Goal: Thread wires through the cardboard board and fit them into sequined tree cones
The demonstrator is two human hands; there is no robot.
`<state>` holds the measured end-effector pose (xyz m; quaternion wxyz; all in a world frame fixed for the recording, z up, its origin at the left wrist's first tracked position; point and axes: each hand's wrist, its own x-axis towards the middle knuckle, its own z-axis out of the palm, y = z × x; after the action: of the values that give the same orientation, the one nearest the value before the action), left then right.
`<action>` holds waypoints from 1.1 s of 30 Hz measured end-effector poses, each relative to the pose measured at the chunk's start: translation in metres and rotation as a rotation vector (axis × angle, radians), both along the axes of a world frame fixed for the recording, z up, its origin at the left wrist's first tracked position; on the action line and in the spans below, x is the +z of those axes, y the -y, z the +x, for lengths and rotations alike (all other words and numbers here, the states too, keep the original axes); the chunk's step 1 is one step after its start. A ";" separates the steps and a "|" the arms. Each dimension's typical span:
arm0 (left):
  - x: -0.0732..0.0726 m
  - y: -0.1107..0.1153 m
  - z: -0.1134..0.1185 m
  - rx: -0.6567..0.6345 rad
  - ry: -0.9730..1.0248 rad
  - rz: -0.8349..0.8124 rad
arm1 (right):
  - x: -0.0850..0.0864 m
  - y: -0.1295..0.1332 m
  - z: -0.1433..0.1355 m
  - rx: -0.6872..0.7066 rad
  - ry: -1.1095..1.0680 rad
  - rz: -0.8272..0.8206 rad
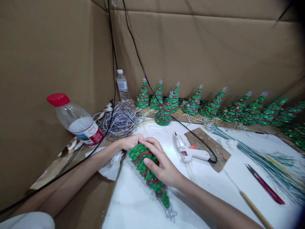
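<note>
A small green beaded Christmas tree (pixel 157 186) with red garland lies tilted over the white work surface, its clear star tip toward me and its base away. My right hand (pixel 162 162) is closed over its upper side, thumb along the garland and fingers reaching to the base. At the base edge my left hand (pixel 132 142) is curled, its fingertips meeting those of the right hand. What the left fingers pinch, if anything, is hidden behind the tree and the other hand.
A white glue gun (pixel 188 151) rests by a cardboard piece (pixel 220 156). Rightward lie red thread snips (pixel 264 184), a wooden-handled tool (pixel 254 208) and wire strands (pixel 259 152). Several finished trees (pixel 164 111) line the back. Tangled wire (pixel 124 119) and a red-capped bottle (pixel 81 122) stand left; a black cable (pixel 113 63) hangs across.
</note>
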<state>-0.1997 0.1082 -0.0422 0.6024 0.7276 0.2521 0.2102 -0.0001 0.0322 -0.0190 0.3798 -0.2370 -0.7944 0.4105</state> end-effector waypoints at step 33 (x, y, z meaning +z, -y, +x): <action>0.012 0.007 0.004 0.003 0.023 -0.099 | 0.002 -0.008 0.008 0.145 -0.038 -0.125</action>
<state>-0.1956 0.1011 -0.0302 0.6402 0.6941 0.2564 0.2065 0.0084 0.0402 -0.0172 0.3485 -0.1944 -0.7750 0.4900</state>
